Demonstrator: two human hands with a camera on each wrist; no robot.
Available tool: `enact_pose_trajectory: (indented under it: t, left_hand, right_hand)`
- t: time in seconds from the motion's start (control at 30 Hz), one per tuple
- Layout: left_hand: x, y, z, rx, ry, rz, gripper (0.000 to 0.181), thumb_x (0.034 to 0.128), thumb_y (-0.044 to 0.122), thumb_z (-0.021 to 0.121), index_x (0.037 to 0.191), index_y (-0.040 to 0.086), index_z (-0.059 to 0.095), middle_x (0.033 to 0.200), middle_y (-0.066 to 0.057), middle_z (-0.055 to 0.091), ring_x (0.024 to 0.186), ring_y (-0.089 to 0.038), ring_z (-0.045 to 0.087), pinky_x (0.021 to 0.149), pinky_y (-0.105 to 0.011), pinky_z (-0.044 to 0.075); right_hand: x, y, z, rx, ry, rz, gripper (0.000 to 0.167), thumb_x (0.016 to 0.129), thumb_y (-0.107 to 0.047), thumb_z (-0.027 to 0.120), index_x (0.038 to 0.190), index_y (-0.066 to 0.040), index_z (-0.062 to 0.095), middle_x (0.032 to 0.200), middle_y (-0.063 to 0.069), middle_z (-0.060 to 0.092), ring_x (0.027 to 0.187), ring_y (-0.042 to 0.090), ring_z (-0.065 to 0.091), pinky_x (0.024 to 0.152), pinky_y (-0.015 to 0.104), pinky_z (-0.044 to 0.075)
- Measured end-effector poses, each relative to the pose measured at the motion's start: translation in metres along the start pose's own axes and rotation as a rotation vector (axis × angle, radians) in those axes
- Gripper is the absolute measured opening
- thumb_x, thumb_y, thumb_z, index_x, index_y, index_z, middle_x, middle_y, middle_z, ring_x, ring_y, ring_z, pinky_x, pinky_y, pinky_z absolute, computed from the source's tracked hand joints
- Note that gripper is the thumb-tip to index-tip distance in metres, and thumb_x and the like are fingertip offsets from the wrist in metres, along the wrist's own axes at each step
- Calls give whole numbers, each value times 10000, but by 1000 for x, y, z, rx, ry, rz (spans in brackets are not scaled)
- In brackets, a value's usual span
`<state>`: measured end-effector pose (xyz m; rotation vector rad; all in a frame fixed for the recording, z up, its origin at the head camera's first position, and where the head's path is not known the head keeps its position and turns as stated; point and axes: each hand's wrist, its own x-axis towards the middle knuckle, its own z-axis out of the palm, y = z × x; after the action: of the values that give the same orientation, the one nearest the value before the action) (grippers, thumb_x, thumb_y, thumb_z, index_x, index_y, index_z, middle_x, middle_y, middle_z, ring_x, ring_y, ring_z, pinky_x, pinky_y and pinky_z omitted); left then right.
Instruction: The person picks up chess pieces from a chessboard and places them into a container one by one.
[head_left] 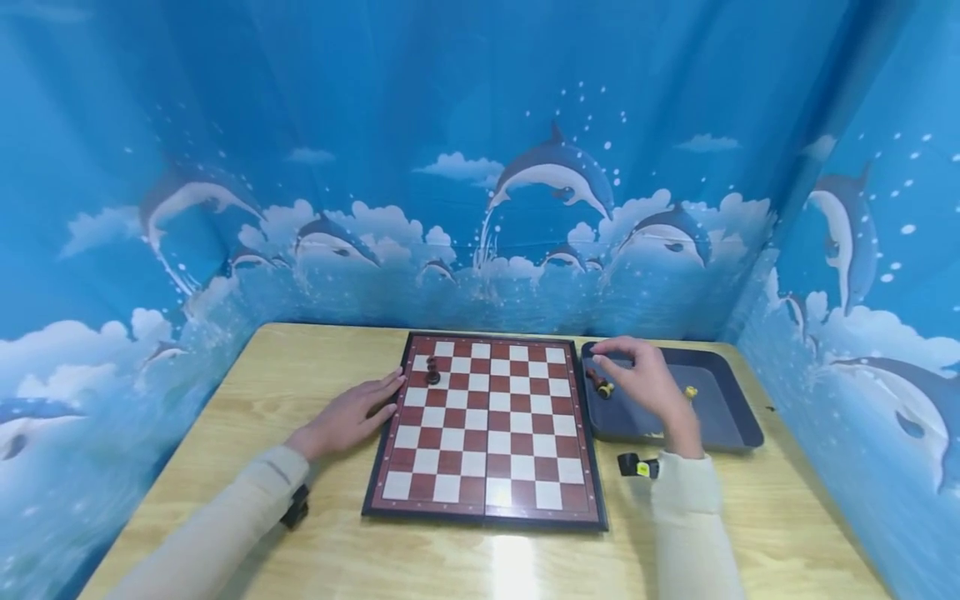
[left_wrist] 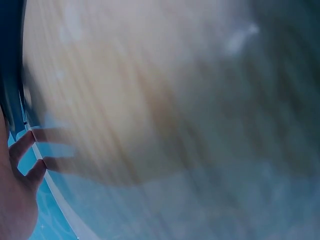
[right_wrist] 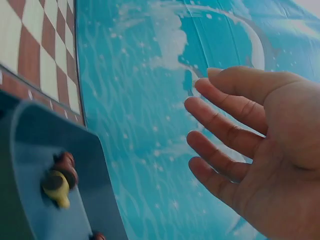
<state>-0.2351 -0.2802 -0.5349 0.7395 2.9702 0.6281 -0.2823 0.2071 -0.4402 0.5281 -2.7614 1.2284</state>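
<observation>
A chessboard [head_left: 487, 521] with red-brown and white squares lies on the table, and one dark chess piece [head_left: 432, 372] stands upright near its far left corner. My left hand [head_left: 351, 417] rests at the board's left edge, its fingers extended and touching the frame. Over the left part of a dark grey tray [head_left: 720, 417] hovers my right hand [head_left: 647, 382], fingers loosely bent with nothing between them. Below it in the tray lie a reddish-brown chess piece [right_wrist: 67, 165] and a small yellow piece [right_wrist: 55, 185]. Another yellow piece [head_left: 691, 392] lies farther right in the tray.
The tray stands on the wooden table [head_left: 315, 533] just right of the board. A black band with a yellow-green part [head_left: 639, 467] shows by my right wrist. Behind the table hangs a blue dolphin-patterned curtain [head_left: 390, 183], which also runs along both sides.
</observation>
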Motion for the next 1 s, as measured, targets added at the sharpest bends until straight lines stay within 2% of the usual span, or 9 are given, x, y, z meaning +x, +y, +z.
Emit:
enact_pose_trajectory:
  t: [0.07,0.17,0.4,0.53,0.63,0.77,1.0]
  left_hand:
    - [-1,0,0,2,-2,-5,593,1099,441,389,1607,151,289,1690,-13,220,1493,-369,344,1226,-561,286]
    - [1,0,0,0,0,5,593,1099,440,390,1606,148,293,1690,-14,222,1492,-367,348,1227,-558,285]
    - [2,0,2,2,10,10,590,1101,428,392,1606,140,292,1689,-22,222,1492,-360,351,1228,-546,288]
    - [-1,0,2,3,28,28,584,1099,404,412,1594,109,318,1676,-67,258,1473,-385,374,1210,-572,308]
    - [-1,1,2,-6,33,34,581,1098,393,419,1595,110,318,1676,-72,261,1471,-397,371,1207,-586,302]
    - [0,0,3,2,31,39,581,1099,402,412,1599,126,307,1682,-54,247,1481,-379,363,1222,-557,291]
    - [-2,-4,6,0,48,52,579,1099,391,415,1595,110,315,1679,-62,256,1475,-384,372,1215,-565,302]
  right_hand:
    - [4,-2,8,36,-32,-1,258,1023,-208,640,1213,-56,723,1336,184,647,1293,392,551,1062,623,462]
    - [11,-7,22,63,-82,-32,241,1014,-187,651,1203,-59,730,1312,166,663,1284,383,564,1085,634,440]
    - [35,-28,60,98,-259,-149,233,1011,-155,644,1193,-44,737,1243,125,702,1178,351,620,989,601,513]
    - [47,-39,81,111,-346,-168,238,1016,-174,640,1197,-55,736,1271,108,688,1222,328,601,1027,602,492]
    - [55,-45,91,136,-375,-159,245,1017,-166,633,1211,-50,727,1302,100,665,1264,315,571,1084,595,459]
    - [66,-51,103,164,-414,-144,267,1022,-187,625,1234,-54,718,1287,73,668,1265,292,573,1091,545,474]
    - [79,-59,124,185,-453,-192,274,1029,-175,615,1253,-45,706,1260,68,689,1223,263,603,1090,515,477]
